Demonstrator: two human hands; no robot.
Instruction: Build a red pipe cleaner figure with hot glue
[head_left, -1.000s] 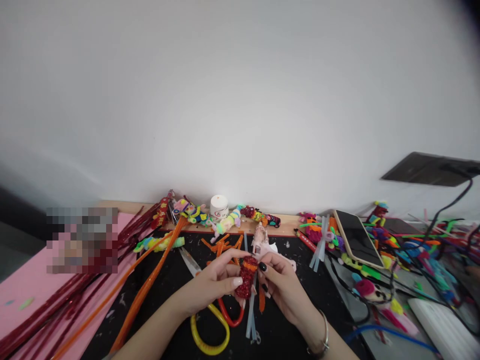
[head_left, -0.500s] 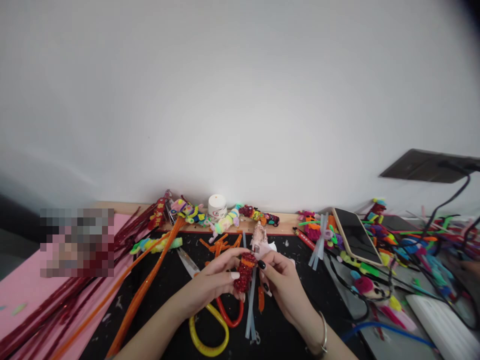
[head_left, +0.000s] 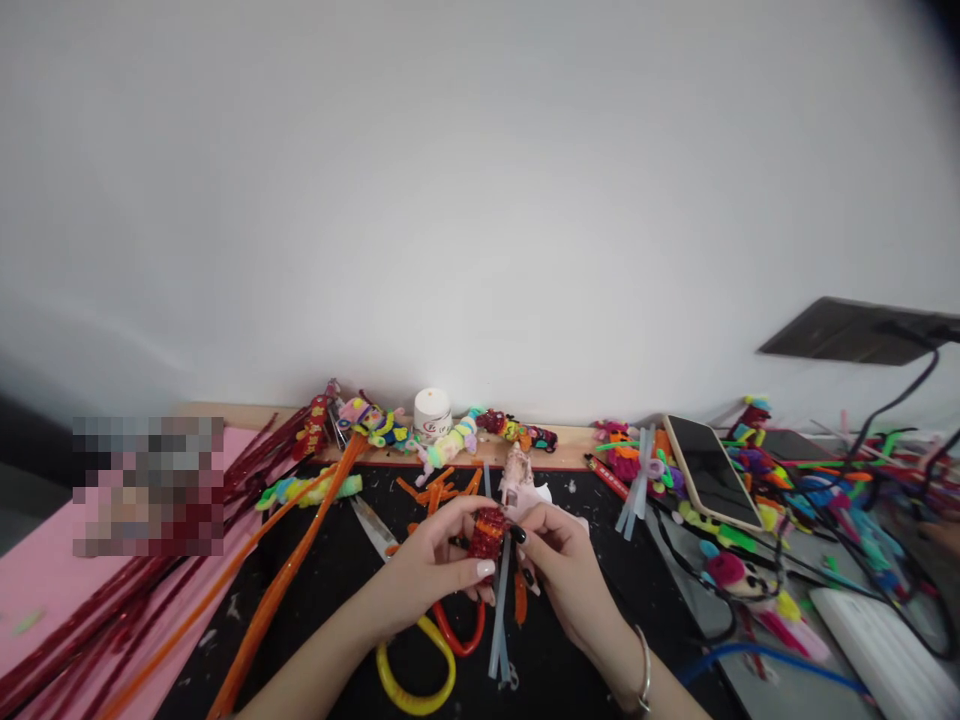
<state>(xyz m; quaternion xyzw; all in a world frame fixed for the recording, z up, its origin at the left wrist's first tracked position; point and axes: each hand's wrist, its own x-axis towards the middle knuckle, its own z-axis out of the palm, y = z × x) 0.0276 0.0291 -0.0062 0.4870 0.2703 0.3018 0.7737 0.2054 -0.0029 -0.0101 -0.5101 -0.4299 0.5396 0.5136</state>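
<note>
My left hand is wrapped round a small sparkly red pipe-cleaner piece with orange bands. Its thumb presses on the lower front of the piece. Close against the right side of this piece, my right hand has thumb and finger pinched together. Whatever lies in that pinch is too small to make out. Beneath the hands are scissors with yellow and red handles, partly covered by my left hand. Clear glue sticks lie between the hands, and orange pipe-cleaner scraps lie behind them.
Long red pipe cleaners and orange ones spread to the left. Pipe-cleaner figures line the wall beside a white paper cup. On the right are a phone, a white power strip, cables and another person's hand.
The red piece has turned in my left hand, showing more orange bands. My left thumb has shifted right and down across it. My right hand stays pinched close beside it.
</note>
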